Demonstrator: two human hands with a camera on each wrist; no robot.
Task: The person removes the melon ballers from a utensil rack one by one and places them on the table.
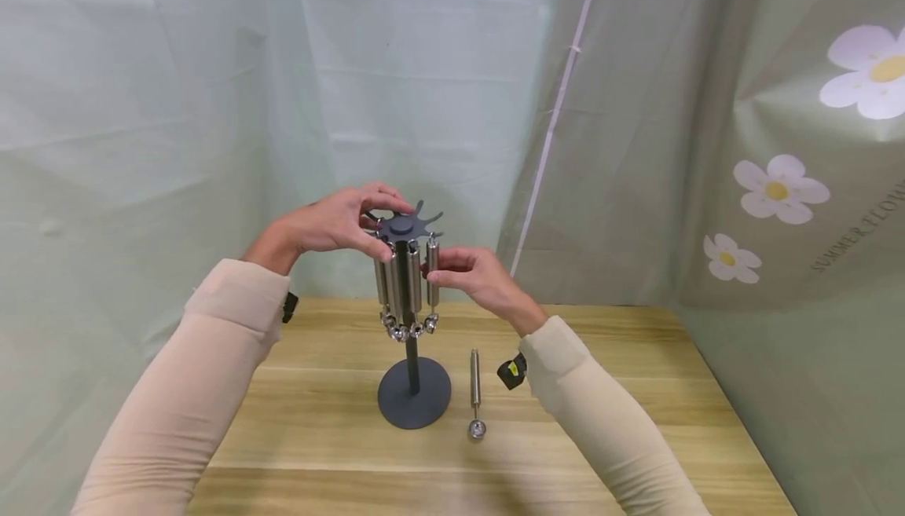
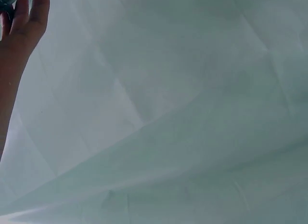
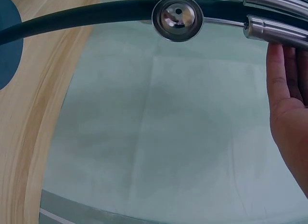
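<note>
A dark grey stand (image 1: pixel 413 400) with a round base and a star-shaped top disc (image 1: pixel 403 225) rises from the wooden table (image 1: pixel 636 390). Several metal scoops with cylinder handles (image 1: pixel 396 284) hang from the disc's arms. My left hand (image 1: pixel 375 225) grips the top disc from the left. My right hand (image 1: pixel 441 268) pinches the rightmost hanging scoop (image 1: pixel 432 288) by its handle. In the right wrist view that handle (image 3: pixel 276 30) lies against my fingertips (image 3: pixel 281 84), beside a round scoop bowl (image 3: pixel 178 19) and the stand's pole (image 3: pixel 86 16). The left wrist view shows only part of my left hand (image 2: pixel 21 26).
One more metal scoop (image 1: pixel 475 390) lies on the table just right of the stand's base. Pale green cloth (image 1: pixel 177 107) hangs behind and to the left; a flower-printed cloth (image 1: pixel 778 186) covers the right side. The table's near edge is between my sleeves.
</note>
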